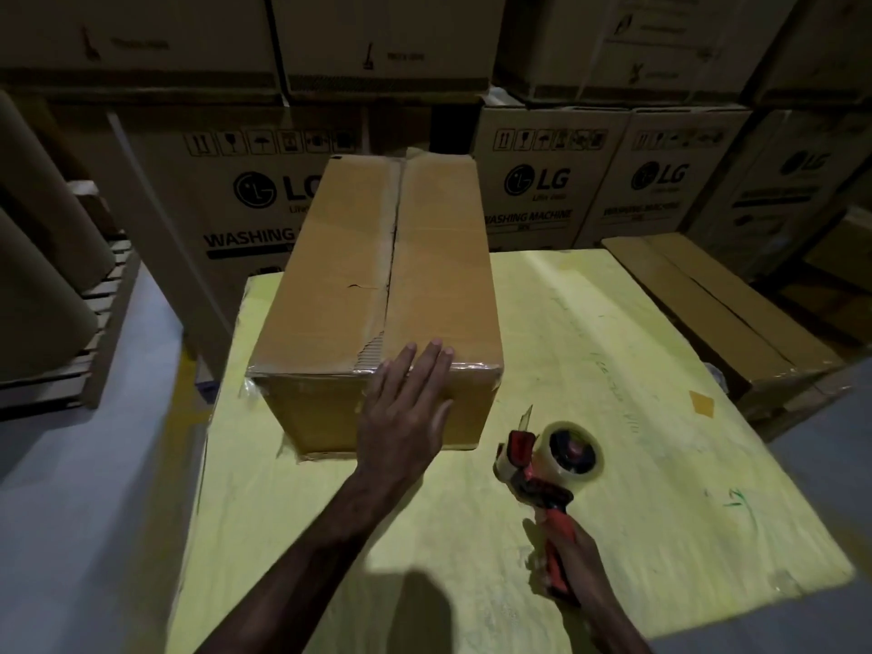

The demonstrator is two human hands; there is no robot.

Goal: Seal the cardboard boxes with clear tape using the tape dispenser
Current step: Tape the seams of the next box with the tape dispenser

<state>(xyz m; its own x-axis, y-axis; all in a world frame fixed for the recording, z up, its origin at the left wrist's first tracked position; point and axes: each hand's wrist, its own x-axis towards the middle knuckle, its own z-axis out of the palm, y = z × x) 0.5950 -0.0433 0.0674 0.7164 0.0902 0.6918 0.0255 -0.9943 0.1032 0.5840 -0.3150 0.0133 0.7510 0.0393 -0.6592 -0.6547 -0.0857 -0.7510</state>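
Closest to me, my right hand (571, 554) is wrapped tight around the handle of the red and black tape dispenser (542, 469), which I hold just above the table with its roll of clear tape (573, 448) facing up and a short tail of tape standing off the blade. My left hand (406, 408) is flat and spread, gripping nothing, with the palm against the near end of the long brown cardboard box (377, 257) and the fingertips lapping over its top edge. That box lies lengthwise away from me on the left half of the table. A glossy strip seems to run down its centre seam and another shines along the near top edge, with scraps of tape at the lower corners, so I judge this box sealed or nearly so. Pressing the near end down looks like what is left here. A second flat brown carton (708, 313) sits beside the table's right edge, and I cannot tell whether it is taped. The worktop is a pale yellow sheet (590, 370), scuffed and marked with faint green scribbles. Around it stand stacked washing-machine cartons (547, 181), big brown paper rolls (42, 219) on a wooden pallet (108, 295) at left, and a grey floor (94, 464), all dimly lit.
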